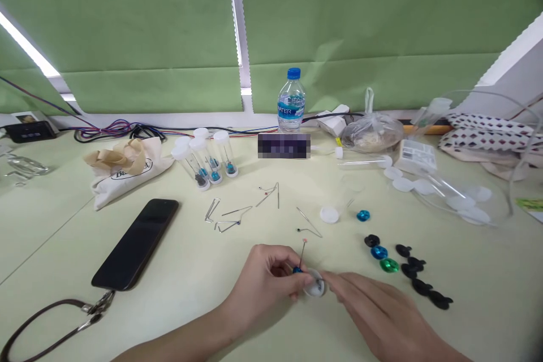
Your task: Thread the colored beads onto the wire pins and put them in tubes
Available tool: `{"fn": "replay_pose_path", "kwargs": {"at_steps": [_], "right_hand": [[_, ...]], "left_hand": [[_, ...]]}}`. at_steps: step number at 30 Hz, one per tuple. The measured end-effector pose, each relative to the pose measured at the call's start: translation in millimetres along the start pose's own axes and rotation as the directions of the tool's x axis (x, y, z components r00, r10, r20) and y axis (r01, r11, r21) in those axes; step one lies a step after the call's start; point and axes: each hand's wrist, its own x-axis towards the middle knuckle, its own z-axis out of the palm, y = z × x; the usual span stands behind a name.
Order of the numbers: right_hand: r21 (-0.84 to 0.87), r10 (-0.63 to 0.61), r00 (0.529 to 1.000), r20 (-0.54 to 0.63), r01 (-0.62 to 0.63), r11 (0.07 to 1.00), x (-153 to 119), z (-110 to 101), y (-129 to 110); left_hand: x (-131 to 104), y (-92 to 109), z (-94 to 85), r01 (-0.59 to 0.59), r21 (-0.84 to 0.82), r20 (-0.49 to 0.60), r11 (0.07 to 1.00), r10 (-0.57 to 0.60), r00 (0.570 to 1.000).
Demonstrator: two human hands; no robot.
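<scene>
While the left hand (265,277) pinches a shiny blue piece (297,270) with a thin, near-upright pin (302,255), pink at its tip, the straightened fingers of the right hand (377,302) meet a round white cap (316,287) between the two hands; whether they grip it cannot be told. Beyond, bent wires (278,195) lie on a pale table (186,271), clear tubes (227,153) stand capped, and a water bottle (291,107) fronts green blinds (373,17).
</scene>
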Motion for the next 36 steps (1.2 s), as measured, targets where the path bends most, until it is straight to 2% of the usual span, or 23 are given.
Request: {"fn": "replay_pose_path", "kwargs": {"at_steps": [2,3,5,7,8,9,11,13,14,16,18,19,21,22,23,25,27,29,30,31,32,34,36], "right_hand": [[0.226,0.151,0.987,0.058,-0.161,0.961,6,0,-3],[0.363,0.264,0.958,0.114,-0.287,0.887,11,-1,-6],[0.566,0.445,0.848,0.287,-0.525,0.636,21,-4,-10],[0.631,0.486,0.756,0.439,-0.644,0.431,30,-6,-13],[0.629,0.475,0.745,0.469,-0.659,0.412,32,-7,-13],[0.608,0.464,0.759,0.458,-0.648,0.459,34,-8,-13],[0.482,0.427,0.845,0.323,-0.535,0.694,32,-10,-11],[0.2,0.292,0.949,0.122,-0.312,0.929,26,-10,-8],[0.037,0.185,0.982,0.044,-0.187,0.982,21,-10,-6],[-0.203,-0.004,1.0,-0.03,-0.002,0.979,12,-8,-1],[-0.233,-0.075,0.997,-0.025,0.068,0.97,7,-6,1],[-0.168,-0.049,0.999,-0.005,0.048,0.985,7,-5,0],[0.084,0.125,0.989,0.085,-0.132,0.988,12,-3,-4],[0.238,0.24,0.958,0.157,-0.273,0.932,16,-3,-7],[0.387,0.349,0.905,0.245,-0.421,0.82,20,-2,-9],[0.594,0.465,0.779,0.421,-0.624,0.508,28,-2,-13],[0.681,0.472,0.698,0.539,-0.691,0.244,33,-1,-13],[0.703,0.45,0.669,0.591,-0.701,0.119,33,-1,-10],[0.705,0.447,0.665,0.598,-0.702,0.102,33,-1,-9],[0.706,0.453,0.671,0.586,-0.698,0.121,32,-1,-8],[0.704,0.467,0.694,0.548,-0.684,0.191,30,-2,-8],[0.641,0.457,0.795,0.399,-0.599,0.48,27,-5,-8],[0.447,0.355,0.915,0.191,-0.403,0.798,24,-9,-9]], "left_hand": [[-3,1,2.1,-0.014,0.028,-0.007,1.0,0.014,1.0],[-5,1,3.0,-0.024,0.047,-0.007,0.999,0.025,1.0],[-7,2,4.1,-0.042,0.091,0.0,0.995,0.043,0.999],[-8,1,3.8,-0.06,0.143,0.001,0.988,0.061,0.998],[-7,1,3.2,-0.066,0.167,-0.005,0.984,0.068,0.998],[-6,1,2.3,-0.067,0.18,-0.011,0.981,0.07,0.997],[-4,1,0.3,-0.059,0.16,-0.024,0.985,0.063,0.998],[-2,2,-1.3,-0.041,0.111,-0.026,0.993,0.044,0.999],[-2,3,-1.8,-0.031,0.089,-0.023,0.996,0.033,0.999],[-1,3,-1.9,-0.008,0.053,-0.012,0.999,0.008,1.0],[0,1,-1.4,0.009,0.022,0.0,1.0,-0.009,1.0],[-1,-1,-1.2,0.009,0.015,0.002,1.0,-0.009,1.0],[-2,-3,-0.7,-0.012,0.028,-0.002,1.0,0.012,1.0],[-2,-4,-0.4,-0.031,0.047,-0.006,0.998,0.031,0.999],[-3,-4,-0.1,-0.052,0.072,-0.011,0.996,0.053,0.999],[-6,-3,0.7,-0.102,0.143,-0.012,0.984,0.105,0.994],[-7,-1,1.7,-0.156,0.241,-0.003,0.958,0.162,0.987],[-8,0,2.3,-0.199,0.327,0.005,0.924,0.209,0.978],[-8,1,2.3,-0.207,0.342,0.008,0.917,0.217,0.976],[-8,1,2.0,-0.201,0.334,0.01,0.921,0.21,0.978],[-7,1,1.4,-0.186,0.305,0.006,0.934,0.193,0.981],[-5,1,-0.4,-0.135,0.21,-0.011,0.968,0.14,0.99],[-2,1,-2.5,-0.088,0.131,-0.025,0.987,0.092,0.995]]}}
